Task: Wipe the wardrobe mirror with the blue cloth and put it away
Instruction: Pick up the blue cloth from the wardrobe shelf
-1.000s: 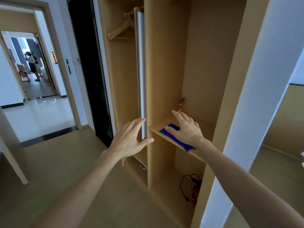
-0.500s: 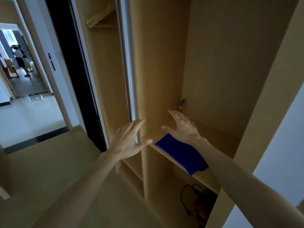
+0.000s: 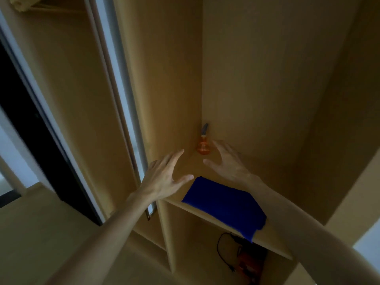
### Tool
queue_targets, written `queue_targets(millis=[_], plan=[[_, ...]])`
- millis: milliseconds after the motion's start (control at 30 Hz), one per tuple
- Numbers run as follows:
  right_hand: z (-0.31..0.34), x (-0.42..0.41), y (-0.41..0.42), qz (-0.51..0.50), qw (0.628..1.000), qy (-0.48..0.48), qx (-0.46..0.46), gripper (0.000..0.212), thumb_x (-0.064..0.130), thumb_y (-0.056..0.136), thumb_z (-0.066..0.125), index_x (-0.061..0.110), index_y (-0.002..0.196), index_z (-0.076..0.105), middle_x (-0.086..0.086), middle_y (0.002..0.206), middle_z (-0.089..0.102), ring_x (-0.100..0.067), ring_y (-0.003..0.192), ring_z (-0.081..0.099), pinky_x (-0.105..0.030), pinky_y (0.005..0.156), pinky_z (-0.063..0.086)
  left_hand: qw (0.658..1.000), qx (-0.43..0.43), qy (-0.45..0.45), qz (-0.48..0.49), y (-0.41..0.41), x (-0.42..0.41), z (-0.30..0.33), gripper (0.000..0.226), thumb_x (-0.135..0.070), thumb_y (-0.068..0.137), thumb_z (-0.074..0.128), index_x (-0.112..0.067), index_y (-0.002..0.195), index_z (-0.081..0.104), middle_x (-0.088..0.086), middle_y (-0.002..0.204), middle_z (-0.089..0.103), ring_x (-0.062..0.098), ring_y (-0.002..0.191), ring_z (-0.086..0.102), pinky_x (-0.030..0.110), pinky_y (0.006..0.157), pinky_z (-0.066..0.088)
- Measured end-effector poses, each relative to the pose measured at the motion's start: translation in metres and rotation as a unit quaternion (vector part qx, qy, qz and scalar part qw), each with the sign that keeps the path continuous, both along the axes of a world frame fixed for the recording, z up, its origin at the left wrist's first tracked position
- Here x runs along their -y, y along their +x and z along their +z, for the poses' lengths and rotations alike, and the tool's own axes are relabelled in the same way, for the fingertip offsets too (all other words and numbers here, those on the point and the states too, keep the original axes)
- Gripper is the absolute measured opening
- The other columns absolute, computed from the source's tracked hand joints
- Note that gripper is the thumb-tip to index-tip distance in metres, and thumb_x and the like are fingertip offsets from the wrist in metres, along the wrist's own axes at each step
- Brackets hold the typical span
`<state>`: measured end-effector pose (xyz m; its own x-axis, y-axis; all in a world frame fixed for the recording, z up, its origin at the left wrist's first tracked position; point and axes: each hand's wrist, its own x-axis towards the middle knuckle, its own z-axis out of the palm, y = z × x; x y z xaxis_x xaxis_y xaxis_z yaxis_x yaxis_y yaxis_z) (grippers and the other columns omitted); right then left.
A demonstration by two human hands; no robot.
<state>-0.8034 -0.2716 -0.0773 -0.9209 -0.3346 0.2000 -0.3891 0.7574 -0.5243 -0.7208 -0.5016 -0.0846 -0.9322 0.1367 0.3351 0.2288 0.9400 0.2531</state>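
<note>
While both my hands hover over the wardrobe shelf (image 3: 207,214), bare wood shows between the blue cloth (image 3: 224,204) and the back corner. My left hand (image 3: 164,177) is above the shelf's left end, fingers straight and spread, holding nothing. My right hand (image 3: 228,161) reaches deeper, fingers also spread and holding nothing, just beside an orange spray bottle (image 3: 203,148) standing upright in the corner. Left of the divider panel, the mirror's edge (image 3: 121,83) runs up as a pale strip. Below the shelf lie a black cable (image 3: 221,249) and something orange. The cloth lies flat at the shelf's front edge, one corner overhanging, its long axis following that edge.
</note>
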Motion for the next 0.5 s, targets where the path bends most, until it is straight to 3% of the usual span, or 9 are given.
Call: queue_targets(millis=[367, 500], plan=[[-0.023, -0.022, -0.01, -0.157, 0.987, 0.001, 0.023, 0.077, 0.065, 0.098, 0.05, 0.038, 0.16, 0.015, 0.007, 0.169, 0.016, -0.021, 0.155, 0.018, -0.057, 0.124, 0.019, 0.985, 0.041, 0.026, -0.165, -0.086, -0.013, -0.016, 0.086, -0.078, 0.086, 0.04, -0.036, 0.155, 0.012, -0.011, 0.162, 0.021, 0.013, 0.145, 0.029, 0.048, 0.113, 0.033], [-0.035, -0.041, -0.011, -0.19, 0.98, 0.001, 0.053, 0.078, 0.061, 0.099, 0.051, 0.037, 0.162, 0.012, 0.007, 0.17, 0.012, -0.021, 0.155, 0.014, -0.053, 0.126, 0.011, 0.975, 0.089, 0.069, -0.192, -0.11, -0.032, -0.033, 0.088, -0.082, 0.084, 0.038, -0.038, 0.155, 0.012, -0.01, 0.163, 0.018, 0.013, 0.149, 0.021, 0.051, 0.116, 0.029]])
